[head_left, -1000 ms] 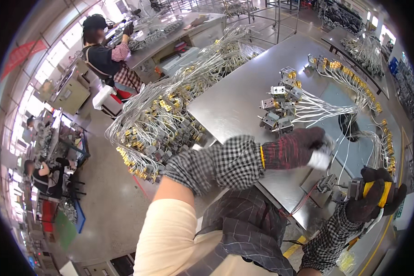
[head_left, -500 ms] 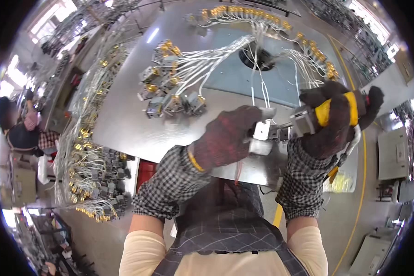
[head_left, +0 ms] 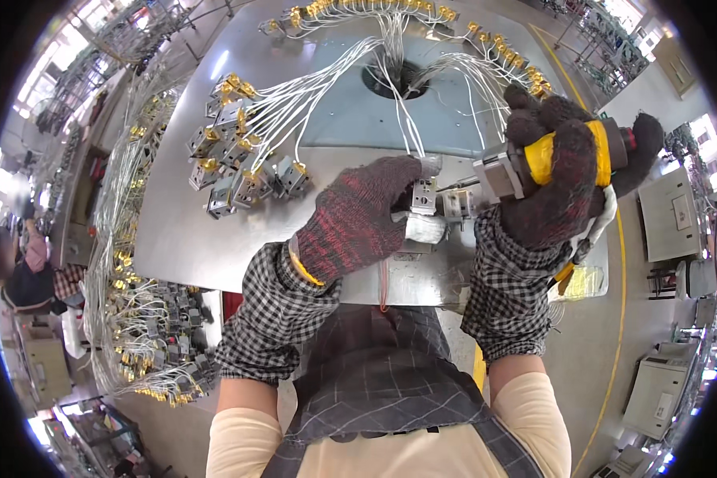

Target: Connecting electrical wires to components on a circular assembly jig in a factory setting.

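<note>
In a dark red-and-black knit glove, my left hand [head_left: 357,217] pinches a small silver metal block [head_left: 425,197] near the table's front edge. White wires [head_left: 410,131] run from the block's far side toward a round black hole in the table. My right hand [head_left: 566,179], gloved too, is wrapped round a power screwdriver [head_left: 499,176] with yellow tape on its body. Its thin bit points left at the block; whether the tip touches is too small to tell. Between tool and block sits a small metal fixture [head_left: 457,205], partly hidden.
Several wired metal blocks [head_left: 251,183] lie on the metal table [head_left: 175,231] at left. More brass-coloured fittings [head_left: 366,9] line its far edge. A dense hanging bundle of wired blocks [head_left: 155,319] stands beside the table. Another person [head_left: 33,267] is at far left.
The whole view has shifted, so table and blocks appear farther left and up. My left hand still holds the block, and the screwdriver stays in my right hand beside it.
</note>
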`<action>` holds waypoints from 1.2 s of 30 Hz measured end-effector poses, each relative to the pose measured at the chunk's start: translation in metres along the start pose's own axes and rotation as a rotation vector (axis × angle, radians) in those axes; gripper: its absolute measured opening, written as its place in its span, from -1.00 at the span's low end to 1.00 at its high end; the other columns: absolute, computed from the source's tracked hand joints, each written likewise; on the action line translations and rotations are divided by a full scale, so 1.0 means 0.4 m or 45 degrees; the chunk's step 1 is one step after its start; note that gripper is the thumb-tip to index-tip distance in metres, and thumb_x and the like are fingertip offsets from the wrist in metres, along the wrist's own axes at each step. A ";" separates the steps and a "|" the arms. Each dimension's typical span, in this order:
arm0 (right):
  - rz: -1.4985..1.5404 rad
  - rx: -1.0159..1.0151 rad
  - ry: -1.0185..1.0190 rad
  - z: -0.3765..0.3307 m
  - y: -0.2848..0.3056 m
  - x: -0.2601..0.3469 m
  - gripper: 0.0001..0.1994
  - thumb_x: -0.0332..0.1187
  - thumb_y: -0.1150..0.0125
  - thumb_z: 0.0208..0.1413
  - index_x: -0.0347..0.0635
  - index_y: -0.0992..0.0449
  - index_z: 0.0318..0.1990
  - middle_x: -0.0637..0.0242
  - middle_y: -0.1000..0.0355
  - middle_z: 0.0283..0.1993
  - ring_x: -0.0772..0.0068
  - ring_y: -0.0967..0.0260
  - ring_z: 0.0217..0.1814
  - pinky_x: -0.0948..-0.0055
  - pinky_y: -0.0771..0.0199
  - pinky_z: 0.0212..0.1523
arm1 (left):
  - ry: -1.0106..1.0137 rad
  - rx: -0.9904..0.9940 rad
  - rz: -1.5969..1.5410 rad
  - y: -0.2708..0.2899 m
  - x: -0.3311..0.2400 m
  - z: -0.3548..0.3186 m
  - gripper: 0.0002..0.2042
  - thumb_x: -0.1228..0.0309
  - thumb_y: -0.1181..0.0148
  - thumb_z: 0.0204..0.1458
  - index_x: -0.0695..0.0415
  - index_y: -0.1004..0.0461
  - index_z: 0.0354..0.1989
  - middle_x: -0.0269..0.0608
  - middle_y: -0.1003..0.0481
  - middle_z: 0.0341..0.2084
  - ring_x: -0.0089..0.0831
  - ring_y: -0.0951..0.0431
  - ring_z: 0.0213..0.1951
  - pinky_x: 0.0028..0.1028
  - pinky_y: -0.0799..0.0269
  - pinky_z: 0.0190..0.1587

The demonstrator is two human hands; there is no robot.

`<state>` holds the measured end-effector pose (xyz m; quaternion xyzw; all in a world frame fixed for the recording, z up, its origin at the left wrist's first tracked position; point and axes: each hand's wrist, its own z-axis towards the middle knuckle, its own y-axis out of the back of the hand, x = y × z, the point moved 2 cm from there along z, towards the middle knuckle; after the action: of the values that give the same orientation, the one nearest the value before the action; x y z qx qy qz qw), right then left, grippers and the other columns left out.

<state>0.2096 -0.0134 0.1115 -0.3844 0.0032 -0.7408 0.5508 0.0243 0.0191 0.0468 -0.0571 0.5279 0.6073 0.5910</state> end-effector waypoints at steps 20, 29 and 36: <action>0.319 0.132 -0.347 -0.041 0.020 -0.015 -0.23 -0.50 -0.30 0.10 0.30 -0.01 0.38 0.08 -0.47 -0.15 0.11 -0.50 -0.16 -0.03 -0.58 -0.10 | 0.036 0.114 0.326 0.004 0.008 -0.025 -0.48 0.30 -0.42 -0.13 0.19 -0.44 0.05 0.01 -0.58 -0.27 -0.09 -0.64 -0.21 -0.27 -0.56 -0.18; 0.310 0.197 -0.213 -0.057 -0.059 0.043 -0.21 -0.43 -0.35 0.08 0.28 -0.01 0.39 0.11 -0.46 -0.19 0.15 -0.51 -0.21 -0.10 -0.58 -0.07 | 0.069 0.122 0.269 0.004 0.033 -0.033 -0.45 0.30 -0.46 -0.17 0.25 -0.46 0.02 0.04 -0.57 -0.23 -0.14 -0.66 -0.22 -0.29 -0.57 -0.17; 0.460 0.386 -0.442 -0.011 0.036 -0.015 -0.33 -0.41 -0.24 0.16 0.06 -0.05 0.39 -0.02 -0.45 -0.01 0.10 -0.51 -0.19 -0.14 -0.56 0.00 | 0.233 0.229 0.230 -0.003 0.014 -0.019 -0.44 0.37 -0.46 -0.18 0.27 -0.45 0.04 0.05 -0.58 -0.22 -0.15 -0.66 -0.20 -0.29 -0.58 -0.14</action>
<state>0.2194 -0.0159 0.0989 -0.4117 -0.1335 -0.5460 0.7173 0.0192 0.0170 0.0390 -0.0115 0.6347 0.6006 0.4861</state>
